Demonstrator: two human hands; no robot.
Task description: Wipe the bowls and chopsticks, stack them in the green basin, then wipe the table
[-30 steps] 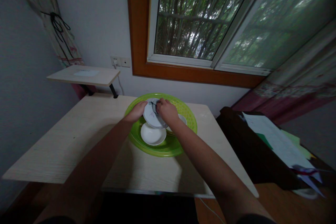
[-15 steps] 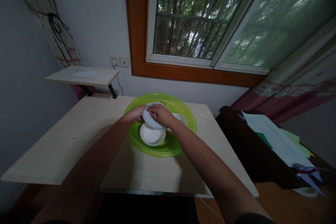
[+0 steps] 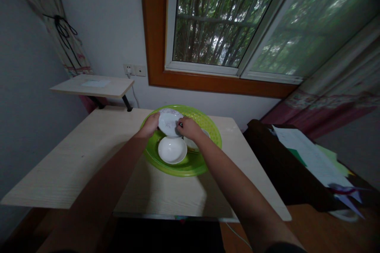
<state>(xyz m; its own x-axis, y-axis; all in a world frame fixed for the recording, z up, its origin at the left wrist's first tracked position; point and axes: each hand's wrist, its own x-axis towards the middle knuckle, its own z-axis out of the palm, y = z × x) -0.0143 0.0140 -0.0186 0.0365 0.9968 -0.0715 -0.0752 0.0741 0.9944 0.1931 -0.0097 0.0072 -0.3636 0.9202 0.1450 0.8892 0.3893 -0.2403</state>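
Note:
My left hand [image 3: 151, 125] grips the left edge of a white plate [image 3: 169, 121] with a faint pattern near its rim. The plate is tilted over the back left of a large green plastic basin [image 3: 212, 126]. My right hand [image 3: 190, 128] is closed at the plate's right side; a small dark spot shows at its fingers, too small to name. In front of the plate, a white bowl [image 3: 172, 150] rests in the basin with its inside facing up. Another white dish [image 3: 191, 144] lies partly hidden under my right hand and wrist.
The basin stands on a pale wooden table [image 3: 175, 197]. At the back left, a small raised shelf [image 3: 92, 85] carries a sheet of paper. Beyond the table's right edge, papers [image 3: 311, 154] lie on a dark piece of furniture. A window is set in the wall behind.
The plate has shifted slightly away and tipped so more of its face shows. My right hand has moved from over the plate to its right side, fingers more closed. My left hand moved slightly up.

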